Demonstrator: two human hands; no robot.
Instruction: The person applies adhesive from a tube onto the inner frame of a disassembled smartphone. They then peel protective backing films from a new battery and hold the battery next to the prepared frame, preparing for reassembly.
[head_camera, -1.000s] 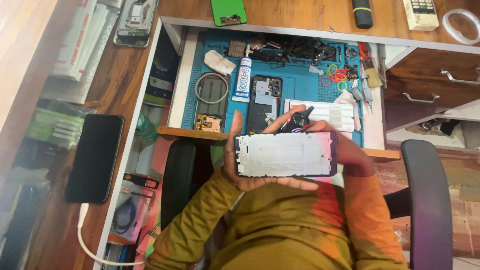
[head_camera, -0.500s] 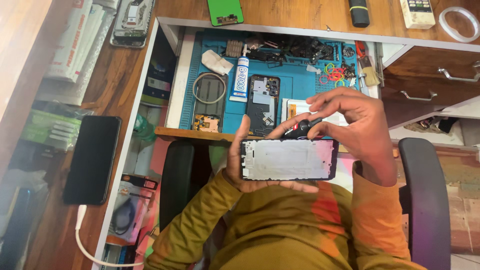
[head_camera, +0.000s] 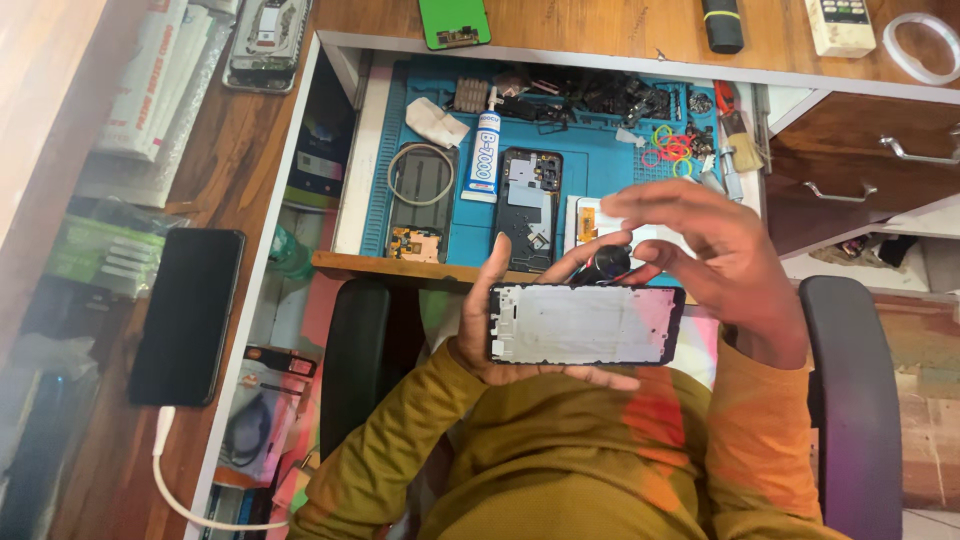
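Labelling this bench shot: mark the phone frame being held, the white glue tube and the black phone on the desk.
Silver-faced phone frame (head_camera: 585, 324), head view: centre of its plate.
White glue tube (head_camera: 486, 160), head view: mid-body.
Black phone (head_camera: 187, 315), head view: middle of its dark screen.
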